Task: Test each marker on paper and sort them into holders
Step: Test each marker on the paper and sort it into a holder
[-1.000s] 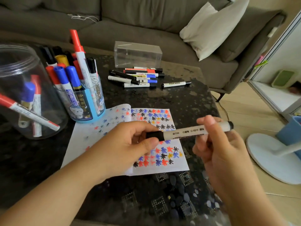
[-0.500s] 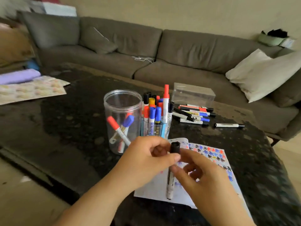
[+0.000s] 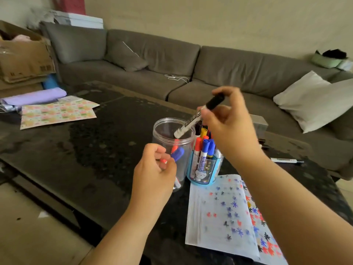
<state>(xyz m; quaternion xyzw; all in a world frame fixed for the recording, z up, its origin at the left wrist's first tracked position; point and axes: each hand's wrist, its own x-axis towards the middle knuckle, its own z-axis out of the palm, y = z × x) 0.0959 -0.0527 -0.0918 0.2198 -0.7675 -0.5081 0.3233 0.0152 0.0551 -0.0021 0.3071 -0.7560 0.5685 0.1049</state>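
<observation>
Risk, drop: I hold the marker (image 3: 198,117) tilted, its blunt end low over the mouth of the clear jar (image 3: 172,148); if I let go while it leans this much, I judge it may clip the rim and roll off across the worktop (image 3: 107,142).
Risk, wrong holder: the blue cup (image 3: 203,169) stands just beside the jar, touching or nearly so, and is packed with markers, so a slip to the right could land it there.
Right hand (image 3: 227,121): fingers pinching the marker near its black cap.
Left hand (image 3: 154,175): fingers loosely curled before the jar, grasping nothing that I can see.
Marker look: white barrel with dark print, black cap uppermost.
Jar contents: a blue-capped and a red-capped marker inside.
Paper (image 3: 225,217): covered in red, blue and black test blots, near the cup.
</observation>
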